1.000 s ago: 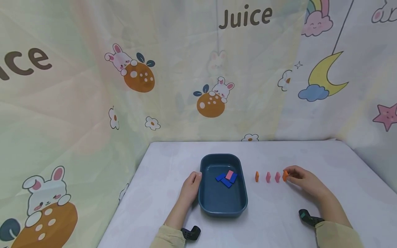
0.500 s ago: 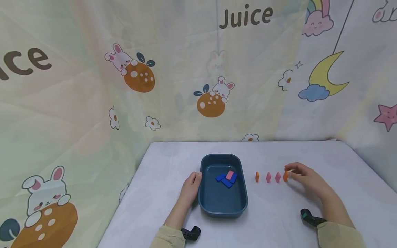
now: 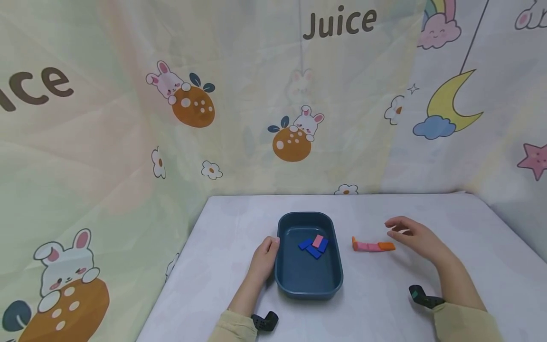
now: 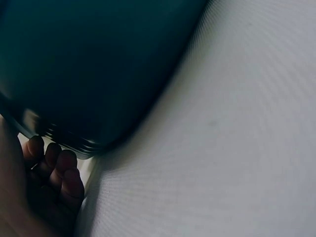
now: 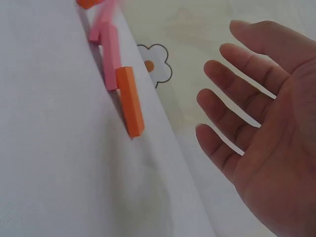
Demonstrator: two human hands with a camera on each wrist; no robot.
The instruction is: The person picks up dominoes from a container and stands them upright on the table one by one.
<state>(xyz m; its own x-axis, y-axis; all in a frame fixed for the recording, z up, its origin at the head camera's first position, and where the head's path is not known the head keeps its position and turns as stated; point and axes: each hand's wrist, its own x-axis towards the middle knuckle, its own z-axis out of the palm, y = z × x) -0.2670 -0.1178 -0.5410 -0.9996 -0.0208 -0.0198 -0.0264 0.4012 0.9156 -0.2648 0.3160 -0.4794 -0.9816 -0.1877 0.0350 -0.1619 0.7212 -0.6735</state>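
In the head view, a line of dominoes lies to the right of the dark blue tray (image 3: pixel 308 280). Its right end is an orange domino (image 3: pixel 386 246), toppled against a pink domino (image 3: pixel 373 247). Left of these, another pink domino (image 3: pixel 361 246) leans over onto a second orange domino (image 3: pixel 353 241) at the far left end, whose tilt is hard to judge. My right hand (image 3: pixel 416 240) hovers just right of the line, touching nothing; the right wrist view shows its fingers (image 5: pixel 217 74) spread and relaxed. My left hand (image 3: pixel 262 259) grips the tray's left wall, thumb at the rim.
Several blue dominoes (image 3: pixel 313 251) and one pink domino (image 3: pixel 317 241) lie flat inside the tray. The white table (image 3: pixel 239 218) meets a printed cloth backdrop (image 3: pixel 239 118) along its far edge. Black wrist cameras (image 3: pixel 265 321) sit on both wrists.
The upright dominoes have toppled leftward into a chain. My right hand has let go of the right-hand orange domino and lifted slightly away. The left hand and tray stay put.
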